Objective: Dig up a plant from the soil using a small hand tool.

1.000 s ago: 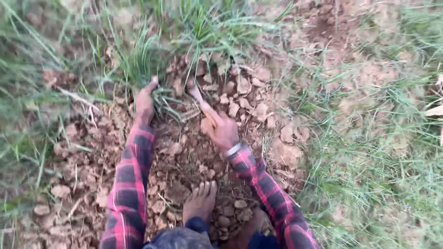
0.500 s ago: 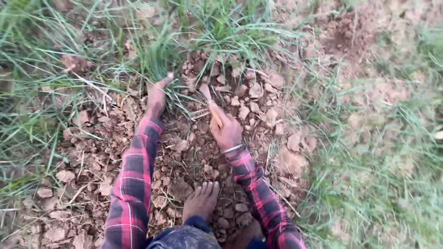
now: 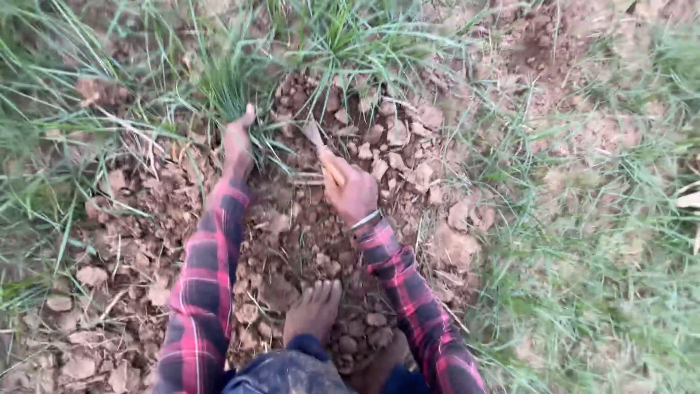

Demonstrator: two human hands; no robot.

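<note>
Since a second ago the left hand [image 3: 238,146] has reached farther up into the grass tuft [image 3: 226,84], and the right hand [image 3: 351,191] has shifted little, the tool tip still down among the clods.

Ground: a patch of bare, broken reddish soil [image 3: 292,226], dry clods throughout. Grass borders it on three sides: thick and green along the right edge [image 3: 605,292], long blades across the top [image 3: 350,36], thinner straw-mixed growth on the left [image 3: 44,182]. Open room for the arms lies only over the dug patch; a second bare scrape [image 3: 539,44] sits at upper right, well apart.

Person: crouched, red-and-black plaid sleeves [image 3: 200,292] running up from the bottom edge. One bare foot [image 3: 313,310] flat on the clods between the arms.

Left hand: closed around the base of the grass tuft, fingers buried in the blades, thumb up.

Right hand: fist wrapped tight on a wooden-handled digging tool [image 3: 321,149], a metal bangle [image 3: 364,219] at the wrist. The tool slants up-left, its blade end touching soil just right of the gripped tuft. Blade shape too blurred to tell.

No packages or signs seen.
</note>
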